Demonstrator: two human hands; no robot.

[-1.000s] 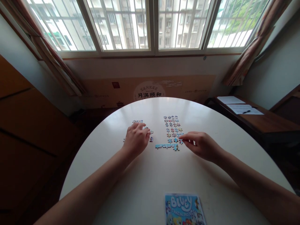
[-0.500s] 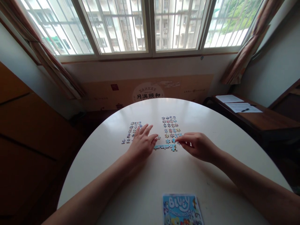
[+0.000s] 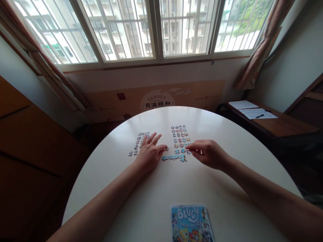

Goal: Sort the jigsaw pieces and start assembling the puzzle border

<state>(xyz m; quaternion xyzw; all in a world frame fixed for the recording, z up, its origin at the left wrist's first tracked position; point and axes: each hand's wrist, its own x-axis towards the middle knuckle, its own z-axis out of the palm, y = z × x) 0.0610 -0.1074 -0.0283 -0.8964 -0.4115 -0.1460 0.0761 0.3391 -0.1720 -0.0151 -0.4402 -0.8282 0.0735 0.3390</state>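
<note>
On the round white table (image 3: 176,188) lie small jigsaw pieces in two groups: a left group (image 3: 137,143) and a right group (image 3: 179,136) set out in rows. A joined blue strip of pieces (image 3: 174,157) lies in front of the right group. My left hand (image 3: 149,153) rests by the strip's left end, fingers stretched, thumb and forefinger pinching a small piece. My right hand (image 3: 208,153) hovers at the strip's right end, fingertips pinched together near a piece; what they hold is too small to make out.
A Bluey puzzle box (image 3: 191,223) lies at the table's near edge. Behind the table a cardboard panel (image 3: 156,99) leans against the wall under the barred windows. A dark wooden side table (image 3: 275,126) with papers (image 3: 252,112) and a pen stands at the right.
My left hand has left the left group of pieces and moved right toward the blue strip, its fingers opening out. My right hand has barely shifted. The camera has tilted slightly.
</note>
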